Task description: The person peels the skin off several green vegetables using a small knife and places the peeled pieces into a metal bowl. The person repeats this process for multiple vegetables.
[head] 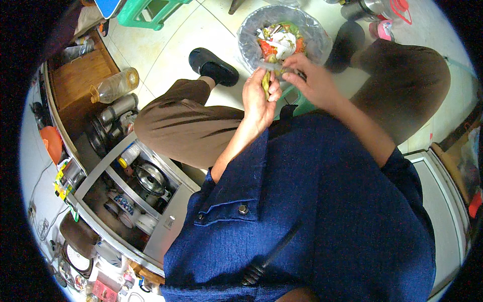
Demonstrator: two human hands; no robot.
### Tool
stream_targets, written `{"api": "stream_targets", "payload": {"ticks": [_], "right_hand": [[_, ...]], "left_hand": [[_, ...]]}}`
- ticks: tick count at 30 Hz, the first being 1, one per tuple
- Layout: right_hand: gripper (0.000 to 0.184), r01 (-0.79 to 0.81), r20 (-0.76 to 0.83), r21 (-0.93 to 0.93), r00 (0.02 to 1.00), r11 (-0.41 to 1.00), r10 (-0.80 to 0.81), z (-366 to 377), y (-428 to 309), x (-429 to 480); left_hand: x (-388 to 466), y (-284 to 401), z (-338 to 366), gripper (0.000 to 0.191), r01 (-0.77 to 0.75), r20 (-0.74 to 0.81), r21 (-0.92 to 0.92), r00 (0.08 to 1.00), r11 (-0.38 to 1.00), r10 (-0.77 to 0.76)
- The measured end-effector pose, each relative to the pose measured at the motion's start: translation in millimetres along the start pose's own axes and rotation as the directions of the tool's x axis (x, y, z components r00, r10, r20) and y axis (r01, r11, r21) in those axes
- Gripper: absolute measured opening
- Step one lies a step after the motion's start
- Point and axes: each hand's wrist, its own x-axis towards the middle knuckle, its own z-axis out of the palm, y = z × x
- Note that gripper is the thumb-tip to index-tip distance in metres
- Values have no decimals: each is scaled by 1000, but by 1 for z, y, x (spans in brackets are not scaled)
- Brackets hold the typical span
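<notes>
My left hand is closed around a slender yellow-green vegetable piece, whose exact kind I cannot tell. My right hand grips a tool with a dark handle, perhaps a knife or peeler. Its pale front part is blurred and crosses the upper end of the vegetable. Both hands are close together over the near rim of a waste bin lined with a clear plastic bag. Inside lie scraps: white crumpled paper, red-orange pieces and green peelings.
Green plastic stool stands at the upper left. Along the left are a wooden cabinet, a clear plastic bottle and a glass-fronted cabinet holding pots and bowls. A steel thermos and pink container are beyond my right knee.
</notes>
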Motion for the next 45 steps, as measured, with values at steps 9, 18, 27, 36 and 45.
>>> {"api": "stream_targets", "payload": {"ticks": [9,18,27,36,45], "right_hand": [[27,-17,-21,-125,1000,992,14,2,-3,0],[34,-4,-74,-51,997,999,0,2,-1,3],[45,-23,19,9,1000,1000,22,1,-7,0],[50,63,2,-125,998,990,-63,-2,-4,3],[58,7,93,57,996,998,-13,-2,-10,2]], "left_hand": [[1,-1,2,22,46,-6,-2,999,999,-46],[-1,2,6,19,-11,-45,35,999,999,13],[-5,-1,12,19,-74,-27,103,997,992,77],[-5,-1,17,23,-156,-79,160,982,975,170],[-4,-4,11,25,-113,35,118,993,987,110]]}}
